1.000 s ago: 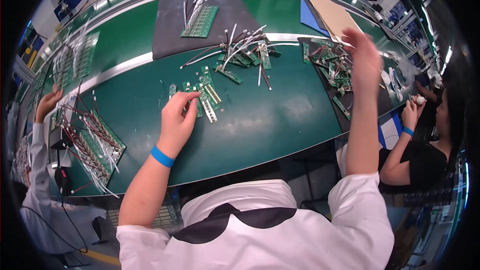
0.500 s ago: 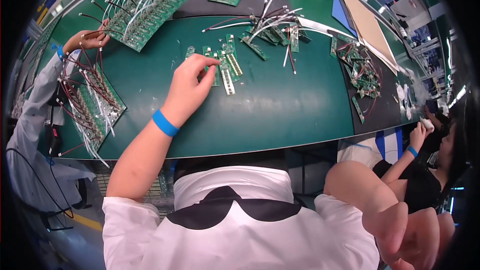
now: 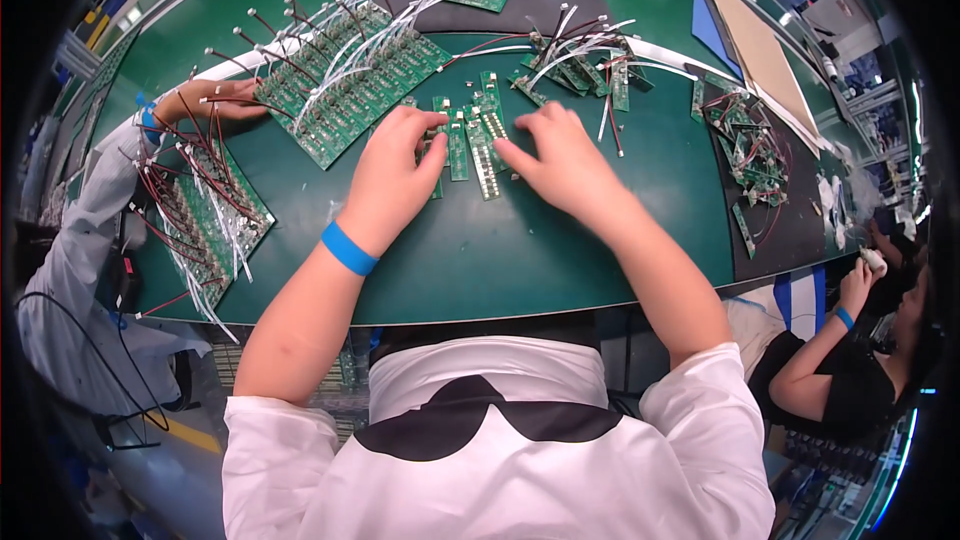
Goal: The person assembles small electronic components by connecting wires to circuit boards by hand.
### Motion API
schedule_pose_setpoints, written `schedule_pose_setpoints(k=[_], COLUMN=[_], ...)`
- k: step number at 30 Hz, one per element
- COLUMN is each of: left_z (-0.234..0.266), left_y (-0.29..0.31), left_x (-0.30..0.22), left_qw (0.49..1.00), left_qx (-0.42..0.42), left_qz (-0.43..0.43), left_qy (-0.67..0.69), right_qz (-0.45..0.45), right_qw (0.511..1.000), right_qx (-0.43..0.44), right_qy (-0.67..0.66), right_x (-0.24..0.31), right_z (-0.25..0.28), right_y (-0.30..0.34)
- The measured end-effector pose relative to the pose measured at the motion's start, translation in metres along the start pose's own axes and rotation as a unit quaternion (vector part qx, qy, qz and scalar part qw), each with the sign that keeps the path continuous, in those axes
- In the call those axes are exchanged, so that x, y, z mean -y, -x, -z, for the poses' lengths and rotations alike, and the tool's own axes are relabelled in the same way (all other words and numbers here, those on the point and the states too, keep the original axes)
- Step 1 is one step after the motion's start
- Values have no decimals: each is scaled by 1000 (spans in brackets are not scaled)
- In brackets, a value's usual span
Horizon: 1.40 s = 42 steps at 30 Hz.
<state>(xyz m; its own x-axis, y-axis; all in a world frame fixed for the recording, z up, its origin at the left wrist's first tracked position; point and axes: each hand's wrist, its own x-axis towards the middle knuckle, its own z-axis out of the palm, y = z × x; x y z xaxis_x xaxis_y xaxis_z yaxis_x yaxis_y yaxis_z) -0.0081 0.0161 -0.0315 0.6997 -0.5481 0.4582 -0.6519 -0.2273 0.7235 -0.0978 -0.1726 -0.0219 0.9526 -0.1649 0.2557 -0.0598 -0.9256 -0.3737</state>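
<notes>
A loose group of narrow, flat, green circuit-board strips [image 3: 484, 168] lies on the smooth dark-green tabletop [image 3: 560, 270], to the right of the left hand [image 3: 400, 158] and to the left of the right hand [image 3: 565, 160]. Their long axes run mostly away from the body, with slight fanning. The strip bearing a row of pale, blocky components is nearer the right thumb; a plainer one is just beside the left thumb.

The right hand is unclenched, its thumb and forefinger parted with nothing visible between them; whether the thumb tip touches a strip cannot be told. The left hand is curled, thumb and forefinger close together over the strips' left edge; whether it pinches one is hidden.

Left of and beyond the left hand, a co-worker's hand [image 3: 225, 100] is at the edge of a broad, rectangular green board panel [image 3: 350, 90], bristling with thin, flexible wires. Beyond the right hand lies a tangle of wired green boards [image 3: 565, 65]; farther to its right, another heap [image 3: 745, 145] rests on a matte black mat [image 3: 780, 240].
</notes>
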Motion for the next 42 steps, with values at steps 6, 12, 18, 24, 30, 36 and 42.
schedule_pose_setpoints(k=[6, 12, 18, 24, 30, 36, 42], left_z=[3, -3, -3, -10, -3, -11, -9], left_y=[6, 12, 2, 1, -2, -6, -4], left_x=[6, -1, -17, -28, -39, -42, -27], left_qw=[992, 984, 978, 938, 916, 963, 983], left_qx=[-11, 24, 1, 32, 69, 6, 25], left_qz=[-33, -60, -125, 148, 178, 55, -21], left_qy=[-123, -164, -169, 312, 352, 262, 183], right_qz=[-8, -132, -214, -169, -143, -60, -2], right_qw=[999, 983, 857, 771, 740, 692, 755], right_qx=[-21, 62, 115, 82, 9, 14, 43], right_qy=[27, -109, -455, -608, -657, -719, -655], right_x=[4, -8, -15, -5, 7, 0, 0], right_z=[-11, 5, 26, 37, 35, 30, 21], right_y=[-5, -1, -5, 5, 9, 13, 18])
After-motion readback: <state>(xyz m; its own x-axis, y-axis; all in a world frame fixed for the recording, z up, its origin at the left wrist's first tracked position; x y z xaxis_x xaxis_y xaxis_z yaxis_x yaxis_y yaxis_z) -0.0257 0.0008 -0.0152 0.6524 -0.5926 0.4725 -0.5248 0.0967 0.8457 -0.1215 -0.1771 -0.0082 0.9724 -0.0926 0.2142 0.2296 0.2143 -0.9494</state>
